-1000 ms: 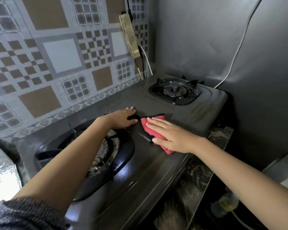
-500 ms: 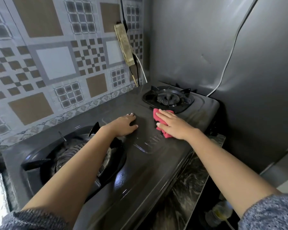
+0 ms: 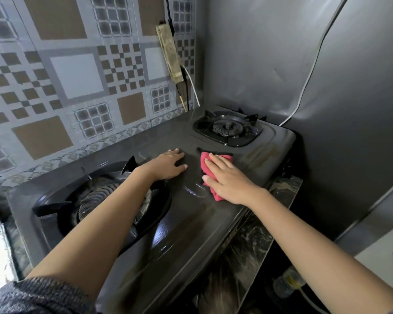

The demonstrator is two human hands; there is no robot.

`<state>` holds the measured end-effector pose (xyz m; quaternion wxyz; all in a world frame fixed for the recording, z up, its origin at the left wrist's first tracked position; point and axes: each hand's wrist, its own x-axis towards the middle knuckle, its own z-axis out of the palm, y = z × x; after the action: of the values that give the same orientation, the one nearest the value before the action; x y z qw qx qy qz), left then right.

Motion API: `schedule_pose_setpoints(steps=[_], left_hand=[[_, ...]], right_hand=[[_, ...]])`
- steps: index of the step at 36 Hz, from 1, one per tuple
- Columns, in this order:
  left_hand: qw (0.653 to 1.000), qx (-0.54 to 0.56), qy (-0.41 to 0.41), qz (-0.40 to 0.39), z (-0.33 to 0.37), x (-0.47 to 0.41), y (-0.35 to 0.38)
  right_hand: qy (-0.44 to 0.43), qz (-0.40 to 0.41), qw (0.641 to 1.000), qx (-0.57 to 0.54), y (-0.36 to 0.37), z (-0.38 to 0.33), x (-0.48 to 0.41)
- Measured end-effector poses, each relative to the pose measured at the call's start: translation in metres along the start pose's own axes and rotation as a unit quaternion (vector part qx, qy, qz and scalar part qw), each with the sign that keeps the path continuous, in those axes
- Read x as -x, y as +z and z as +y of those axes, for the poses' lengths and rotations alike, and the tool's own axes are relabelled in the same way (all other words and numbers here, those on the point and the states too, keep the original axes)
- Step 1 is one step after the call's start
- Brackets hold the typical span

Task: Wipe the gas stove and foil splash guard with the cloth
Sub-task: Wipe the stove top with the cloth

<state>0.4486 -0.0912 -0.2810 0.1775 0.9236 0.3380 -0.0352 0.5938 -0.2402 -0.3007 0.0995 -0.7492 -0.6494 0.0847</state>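
A dark two-burner gas stove [image 3: 191, 225] fills the middle of the view. My right hand [image 3: 227, 177] presses flat on a pink cloth [image 3: 205, 163] on the stove top between the two burners. My left hand [image 3: 168, 165] lies flat on the stove just left of the cloth, holding nothing, its forearm crossing the near burner [image 3: 95, 200]. The far burner [image 3: 228, 129] sits behind the cloth. A patterned foil splash guard [image 3: 77, 82] covers the wall at left, and a plain grey foil panel [image 3: 259, 53] stands behind and to the right of the stove.
A dirty power strip [image 3: 169, 54] hangs on the patterned wall with cords below it. A white cable [image 3: 313, 66] runs down the grey panel to the stove's back right corner. A marble counter edge [image 3: 254, 241] shows under the stove, with a bottle [image 3: 286, 283] below at right.
My right hand slid the cloth away toward the far burner, then back toward me to the middle of the stove top. My left hand stayed flat in place.
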Motion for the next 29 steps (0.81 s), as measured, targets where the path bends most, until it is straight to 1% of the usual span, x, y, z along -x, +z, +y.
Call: schedule_pose_setpoints(steps=[5,11,18,23,29], left_hand=[[1.0,0.006,-0.008,-0.001,0.002,0.001,0.001],[1.0,-0.01,-0.024,0.001,0.012,-0.003,-0.003],[0.998,-0.012,-0.056,0.028,0.037,-0.018,-0.003],[0.993,0.011,-0.089,0.073,0.058,-0.035,0.004],[0.986,0.028,-0.135,0.092,0.084,-0.056,0.012]], right_hand=[[-0.061,0.0,0.998,0.026,0.004,-0.014,0.014],[-0.138,-0.021,0.99,-0.021,-0.003,0.016,0.026],[-0.146,-0.006,0.988,-0.043,-0.008,0.067,0.018],[-0.147,-0.003,0.988,-0.057,-0.015,0.102,0.007],[-0.162,-0.019,0.985,-0.049,-0.029,0.14,-0.014]])
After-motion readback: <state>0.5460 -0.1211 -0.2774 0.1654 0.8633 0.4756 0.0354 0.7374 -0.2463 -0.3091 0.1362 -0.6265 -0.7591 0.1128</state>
